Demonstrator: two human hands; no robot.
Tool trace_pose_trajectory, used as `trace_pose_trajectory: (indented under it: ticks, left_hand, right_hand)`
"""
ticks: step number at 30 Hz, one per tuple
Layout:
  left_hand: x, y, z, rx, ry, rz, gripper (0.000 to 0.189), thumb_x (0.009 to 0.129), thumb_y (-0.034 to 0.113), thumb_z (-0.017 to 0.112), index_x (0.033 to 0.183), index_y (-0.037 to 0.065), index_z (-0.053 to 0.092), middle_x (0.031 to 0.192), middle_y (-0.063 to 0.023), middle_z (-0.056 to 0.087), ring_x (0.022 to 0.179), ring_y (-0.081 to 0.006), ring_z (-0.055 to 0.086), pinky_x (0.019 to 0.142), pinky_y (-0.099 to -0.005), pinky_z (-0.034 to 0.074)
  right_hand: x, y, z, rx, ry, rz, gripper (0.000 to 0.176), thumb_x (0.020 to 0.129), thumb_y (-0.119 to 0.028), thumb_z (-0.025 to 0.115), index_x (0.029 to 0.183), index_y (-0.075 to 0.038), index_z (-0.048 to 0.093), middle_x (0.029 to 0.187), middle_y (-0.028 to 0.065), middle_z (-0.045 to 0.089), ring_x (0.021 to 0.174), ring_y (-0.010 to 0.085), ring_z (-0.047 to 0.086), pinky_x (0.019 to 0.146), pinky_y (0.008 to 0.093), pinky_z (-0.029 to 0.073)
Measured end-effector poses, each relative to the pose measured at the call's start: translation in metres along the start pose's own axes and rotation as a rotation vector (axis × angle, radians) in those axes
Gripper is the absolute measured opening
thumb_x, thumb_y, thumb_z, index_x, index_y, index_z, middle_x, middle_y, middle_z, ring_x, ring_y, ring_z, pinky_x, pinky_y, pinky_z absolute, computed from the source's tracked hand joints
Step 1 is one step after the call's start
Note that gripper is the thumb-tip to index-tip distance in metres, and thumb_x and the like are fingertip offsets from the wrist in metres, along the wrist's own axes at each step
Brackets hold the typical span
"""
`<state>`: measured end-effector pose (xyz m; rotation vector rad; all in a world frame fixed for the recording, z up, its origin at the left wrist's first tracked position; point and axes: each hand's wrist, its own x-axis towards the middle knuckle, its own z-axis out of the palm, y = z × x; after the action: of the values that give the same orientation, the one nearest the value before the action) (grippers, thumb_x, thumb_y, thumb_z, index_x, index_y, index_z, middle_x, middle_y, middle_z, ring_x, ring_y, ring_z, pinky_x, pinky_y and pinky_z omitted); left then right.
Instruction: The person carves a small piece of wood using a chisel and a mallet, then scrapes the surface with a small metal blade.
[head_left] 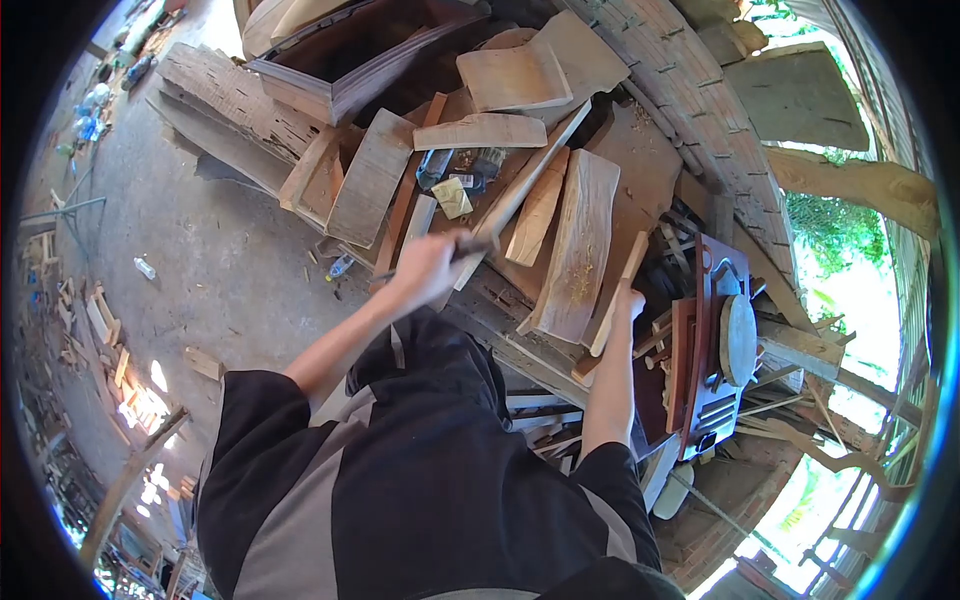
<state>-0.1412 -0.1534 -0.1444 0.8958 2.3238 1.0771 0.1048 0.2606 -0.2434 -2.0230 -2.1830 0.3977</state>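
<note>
My left hand (425,272) is closed round a small tool (474,246) with a brownish, blurred head; its exact kind I cannot make out. It is above the near edge of a wood-strewn workbench. At the right, my right hand (627,301) grips a narrow wooden strip (621,290), which slants along the bench's right side. Between the hands lie a broad plank (582,240) with shavings on it, a shorter wooden piece (538,210) and a long thin board (525,190).
Beyond the left hand are a yellowish block (453,198), a clear container (480,168), a grey-brown board (370,180) and an open wooden box frame (340,85). A dark red wooden piece (712,340) stands at right. A bottle (145,268) lies on the concrete floor (230,270).
</note>
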Motion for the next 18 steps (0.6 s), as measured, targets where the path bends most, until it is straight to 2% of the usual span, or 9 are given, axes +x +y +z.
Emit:
trace_pose_trajectory:
  ticks: [2, 3, 4, 6, 8, 12, 14, 16, 18]
  left_hand:
    - [0.033, -0.019, 0.0, 0.119, 0.164, -0.151, 0.039, 0.084, 0.014, 0.067, 0.123, 0.013, 0.064, 0.088, -0.018, 0.071, 0.081, -0.0401, 0.069, 0.075, -0.0505, 0.055]
    - [0.05, -0.032, 0.004, 0.117, 0.278, -0.231, 0.039, 0.085, 0.015, 0.067, 0.123, 0.012, 0.064, 0.097, -0.0158, 0.07, 0.086, -0.0404, 0.068, 0.077, -0.0504, 0.055]
    - [0.064, -0.044, 0.004, 0.174, 0.33, -0.153, 0.037, 0.086, 0.016, 0.067, 0.123, 0.011, 0.064, 0.107, -0.0137, 0.067, 0.093, -0.0393, 0.067, 0.08, -0.0491, 0.054]
    - [0.089, -0.065, 0.002, 0.195, 0.141, -0.262, 0.041, 0.083, 0.023, 0.075, 0.12, 0.011, 0.066, 0.116, -0.013, 0.063, 0.102, -0.0376, 0.066, 0.087, -0.0485, 0.053]
    - [0.104, -0.083, 0.008, 0.273, 0.031, -0.243, 0.046, 0.079, 0.027, 0.08, 0.119, 0.01, 0.066, 0.117, -0.0139, 0.063, 0.104, -0.0371, 0.065, 0.087, -0.0492, 0.052]
    - [0.12, -0.094, 0.009, 0.311, 0.069, -0.222, 0.05, 0.076, 0.03, 0.083, 0.117, 0.007, 0.067, 0.113, -0.0173, 0.066, 0.103, -0.0375, 0.066, 0.088, -0.049, 0.052]
    - [0.123, -0.089, 0.0, 0.222, -0.104, -0.34, 0.044, 0.075, 0.033, 0.084, 0.103, 0.004, 0.066, 0.109, -0.0189, 0.069, 0.104, -0.0389, 0.066, 0.087, -0.0491, 0.053]
    - [0.127, -0.101, 0.004, 0.225, -0.107, -0.265, 0.05, 0.073, 0.035, 0.085, 0.106, 0.002, 0.066, 0.106, -0.0215, 0.071, 0.102, -0.0392, 0.067, 0.086, -0.0486, 0.053]
    - [0.134, -0.111, 0.008, 0.142, -0.14, -0.266, 0.05, 0.075, 0.034, 0.084, 0.108, 0.001, 0.067, 0.104, -0.0227, 0.071, 0.098, -0.0406, 0.068, 0.085, -0.0484, 0.053]
  right_hand:
    - [-0.005, -0.013, -0.022, 0.473, -0.147, 0.299, 0.048, 0.083, -0.034, 0.074, 0.096, 0.011, 0.064, 0.071, 0.0179, 0.07, 0.072, 0.0286, 0.072, 0.057, 0.0379, 0.058]
    - [-0.012, -0.016, -0.036, 0.528, -0.144, 0.301, 0.048, 0.084, -0.031, 0.075, 0.099, 0.012, 0.061, 0.074, 0.017, 0.069, 0.066, 0.0217, 0.07, 0.05, 0.0303, 0.055]
    - [-0.014, -0.011, -0.037, 0.535, -0.136, 0.317, 0.048, 0.084, -0.031, 0.075, 0.099, 0.012, 0.061, 0.074, 0.017, 0.069, 0.066, 0.0217, 0.07, 0.05, 0.0303, 0.055]
    - [-0.011, 0.005, -0.039, 0.643, 0.038, 0.223, 0.045, 0.084, -0.03, 0.075, 0.101, 0.009, 0.061, 0.079, 0.0154, 0.071, 0.061, 0.0205, 0.067, 0.052, 0.0307, 0.056]
    - [-0.035, 0.001, -0.064, 0.795, -0.008, 0.267, 0.039, 0.085, -0.03, 0.075, 0.1, 0.004, 0.062, 0.083, 0.0124, 0.072, 0.058, 0.0174, 0.065, 0.05, 0.0282, 0.053]
    - [-0.095, -0.001, -0.095, 1.038, -0.129, 0.229, 0.034, 0.089, -0.029, 0.073, 0.103, -0.002, 0.06, 0.089, 0.0093, 0.074, 0.056, 0.0108, 0.06, 0.045, 0.0241, 0.045]
    - [-0.126, -0.001, -0.101, 1.034, -0.15, 0.18, 0.03, 0.091, -0.03, 0.073, 0.102, -0.005, 0.06, 0.091, 0.0091, 0.074, 0.056, 0.0107, 0.06, 0.045, 0.0236, 0.044]
    - [-0.15, 0.003, -0.099, 1.083, -0.185, 0.179, 0.03, 0.092, -0.033, 0.073, 0.101, -0.008, 0.06, 0.08, 0.0035, 0.069, 0.055, 0.0091, 0.056, 0.045, 0.0229, 0.043]
    - [-0.174, 0.001, -0.101, 1.049, -0.376, 0.358, 0.033, 0.092, -0.037, 0.073, 0.101, -0.008, 0.06, 0.068, -0.0021, 0.057, 0.052, 0.0077, 0.051, 0.044, 0.0233, 0.04]
